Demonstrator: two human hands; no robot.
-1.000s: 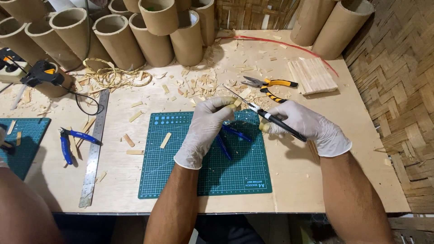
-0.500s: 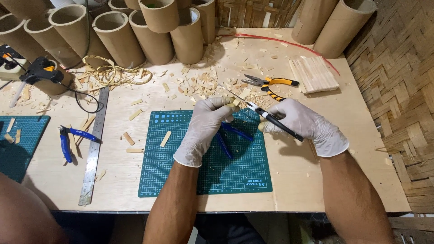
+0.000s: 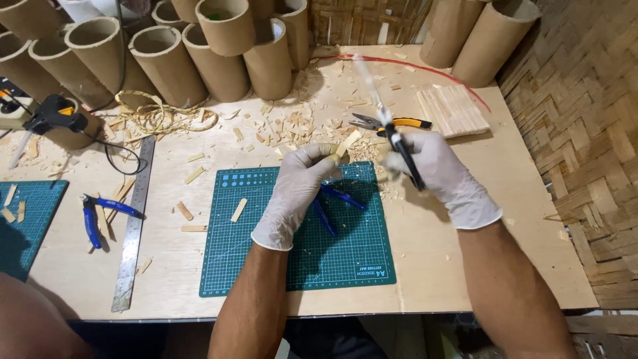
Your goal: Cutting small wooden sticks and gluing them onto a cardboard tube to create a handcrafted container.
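gloved left hand point(image 3: 299, 189) pinches a bamboo strip point(image 3: 347, 144); right hand point(image 3: 435, 169) grips a knife point(image 3: 392, 129).

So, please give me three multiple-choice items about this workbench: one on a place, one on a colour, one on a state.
1. Where does the steel ruler lie?
A. left of the green mat
B. on the mat
C. right of the mat

2. What colour are the handles of the cutters beside the ruler?
A. red
B. blue
C. yellow

3. What does the left hand hold?
A. nothing
B. a glue gun
C. a small wood piece

Answers:
1 A, the ruler rests on bare table left of the mat.
2 B, both handles are blue.
3 C, the gloved fingertips pinch the piece; the right hand holds a knife.
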